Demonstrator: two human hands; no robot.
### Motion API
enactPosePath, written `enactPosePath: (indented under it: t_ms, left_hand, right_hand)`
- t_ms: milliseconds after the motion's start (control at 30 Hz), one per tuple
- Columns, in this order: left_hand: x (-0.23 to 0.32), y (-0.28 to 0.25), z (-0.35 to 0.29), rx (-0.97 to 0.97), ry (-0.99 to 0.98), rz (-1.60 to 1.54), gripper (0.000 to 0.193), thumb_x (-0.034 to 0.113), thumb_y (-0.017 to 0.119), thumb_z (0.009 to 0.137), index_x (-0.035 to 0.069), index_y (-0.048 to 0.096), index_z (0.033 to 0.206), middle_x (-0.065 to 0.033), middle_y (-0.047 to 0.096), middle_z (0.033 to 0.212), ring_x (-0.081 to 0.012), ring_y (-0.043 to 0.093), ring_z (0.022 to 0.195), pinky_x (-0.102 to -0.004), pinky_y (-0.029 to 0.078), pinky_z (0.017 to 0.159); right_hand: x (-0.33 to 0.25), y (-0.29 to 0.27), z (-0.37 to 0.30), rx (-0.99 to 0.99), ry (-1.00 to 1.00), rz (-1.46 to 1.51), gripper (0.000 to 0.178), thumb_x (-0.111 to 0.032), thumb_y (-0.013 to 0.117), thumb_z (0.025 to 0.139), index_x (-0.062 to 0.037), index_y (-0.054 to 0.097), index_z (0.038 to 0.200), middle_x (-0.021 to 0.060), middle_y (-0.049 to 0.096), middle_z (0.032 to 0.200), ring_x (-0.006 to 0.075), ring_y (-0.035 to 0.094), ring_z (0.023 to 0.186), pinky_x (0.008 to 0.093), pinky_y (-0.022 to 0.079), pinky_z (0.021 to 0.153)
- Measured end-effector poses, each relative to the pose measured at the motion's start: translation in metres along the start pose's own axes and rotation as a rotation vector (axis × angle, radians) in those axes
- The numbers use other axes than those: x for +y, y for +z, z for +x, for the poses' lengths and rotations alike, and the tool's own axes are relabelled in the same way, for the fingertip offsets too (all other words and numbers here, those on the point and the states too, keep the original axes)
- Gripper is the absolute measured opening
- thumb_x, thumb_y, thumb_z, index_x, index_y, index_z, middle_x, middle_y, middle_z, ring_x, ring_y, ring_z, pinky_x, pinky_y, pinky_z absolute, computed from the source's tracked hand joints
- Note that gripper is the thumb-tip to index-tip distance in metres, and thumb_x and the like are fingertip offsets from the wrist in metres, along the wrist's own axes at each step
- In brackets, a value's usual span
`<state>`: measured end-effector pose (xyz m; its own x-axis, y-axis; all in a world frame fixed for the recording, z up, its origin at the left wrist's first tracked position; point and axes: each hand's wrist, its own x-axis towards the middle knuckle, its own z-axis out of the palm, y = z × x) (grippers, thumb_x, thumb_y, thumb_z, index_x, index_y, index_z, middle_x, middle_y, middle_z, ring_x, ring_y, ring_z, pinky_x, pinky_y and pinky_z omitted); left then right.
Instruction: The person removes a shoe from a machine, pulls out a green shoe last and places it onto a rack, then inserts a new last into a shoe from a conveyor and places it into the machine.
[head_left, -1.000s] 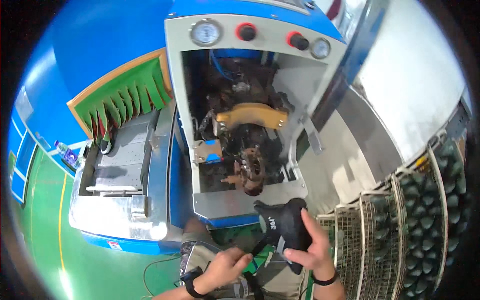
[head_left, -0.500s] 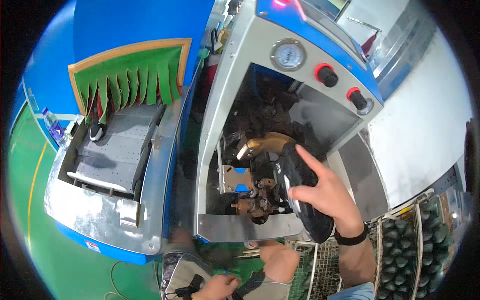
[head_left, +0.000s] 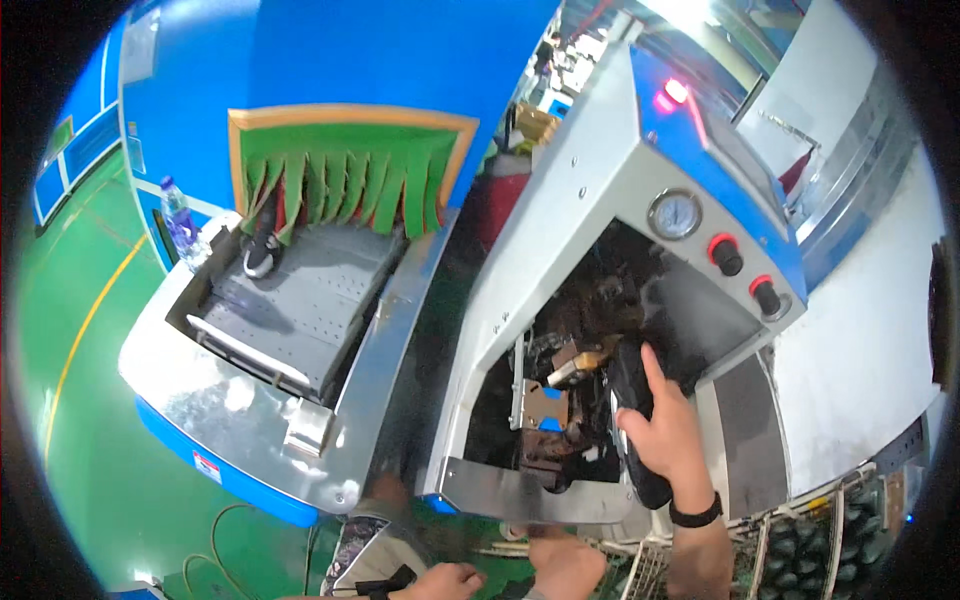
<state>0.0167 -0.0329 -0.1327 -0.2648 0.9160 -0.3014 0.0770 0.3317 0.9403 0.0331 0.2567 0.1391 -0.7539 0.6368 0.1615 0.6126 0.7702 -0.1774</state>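
My right hand (head_left: 665, 430), with a dark band on its wrist, grips a black shoe (head_left: 634, 385) with the thumb on its near side and the index finger stretched along it. The shoe stands on end in the front opening of a grey-and-blue machine (head_left: 545, 260). Just left of the shoe are a brass-coloured curved part (head_left: 580, 362) and a small plate with blue pieces (head_left: 545, 408). Low by my lap, my left hand (head_left: 448, 580) is closed, its fingers curled, and nothing shows in it.
A second black shoe (head_left: 262, 258) lies on a grey conveyor (head_left: 310, 270) under green strip curtains (head_left: 340, 180), left. A pressure gauge (head_left: 675, 214) and red-ringed knobs (head_left: 725, 253) sit on the machine's face. A plastic bottle (head_left: 180, 220) stands far left. Racks of dark rounded pieces (head_left: 800, 555) stand lower right.
The view has swung left, so the machine and conveyor now appear farther right. My right hand still holds the shoe at the machine's opening. My left hand stays low by my lap.
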Motion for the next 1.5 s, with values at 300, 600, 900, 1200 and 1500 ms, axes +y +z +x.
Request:
enactPosePath:
  t_ms: [300,600,900,1200,1500]
  left_hand:
    - [0.031,0.017,-0.024,0.105,0.075,-0.005,0.041,0.034,0.054,0.099,-0.004,0.069,0.096,-0.0193,0.066,0.075,-0.0282,0.064,0.070,-0.0436,0.049,0.066]
    - [0.077,0.004,-0.003,-0.073,0.136,-0.364,0.037,0.032,0.053,0.102,0.002,0.070,0.115,-0.0151,0.071,0.101,-0.0264,0.067,0.099,-0.0402,0.052,0.086]
    - [0.153,-0.001,-0.043,-0.326,0.038,-0.818,0.038,0.031,0.062,0.099,0.002,0.066,0.122,-0.0078,0.069,0.102,-0.0200,0.063,0.092,-0.0315,0.050,0.083]
    - [0.087,0.012,-0.048,-0.181,0.021,-0.186,0.038,0.031,0.064,0.098,0.000,0.066,0.120,-0.0064,0.067,0.097,-0.0158,0.061,0.087,-0.0282,0.049,0.079]
    - [0.085,0.046,-0.066,-0.002,0.099,-0.123,0.032,0.023,0.074,0.091,0.000,0.062,0.110,-0.0031,0.061,0.075,-0.0075,0.044,0.048,-0.0253,0.033,0.043]
  right_hand:
    - [-0.011,-0.001,-0.046,0.345,-0.092,-0.040,0.090,-0.035,0.071,0.079,-0.0157,0.030,0.156,0.0267,0.054,0.100,0.0491,0.061,0.079,0.0551,0.052,0.069]
    - [-0.003,0.008,-0.201,0.624,-0.283,-0.065,0.064,-0.023,0.075,0.082,-0.0172,0.055,0.143,0.0299,0.055,0.104,0.0419,0.055,0.068,0.0473,0.049,0.057]
    - [0.032,0.010,-0.288,0.206,-0.290,0.445,0.050,-0.023,0.067,0.094,-0.0068,0.049,0.138,0.0227,0.066,0.110,0.0359,0.067,0.087,0.0466,0.055,0.081]
    - [0.021,0.040,-0.107,-0.259,0.317,2.119,0.055,-0.013,0.063,0.093,-0.0045,0.044,0.143,0.0239,0.057,0.118,0.0415,0.066,0.096,0.0476,0.058,0.076]
    - [0.076,0.061,-0.293,0.297,0.154,1.261,0.072,-0.008,0.066,0.096,-0.0046,0.029,0.157,0.0133,0.060,0.131,0.0144,0.064,0.100,0.0301,0.053,0.081]
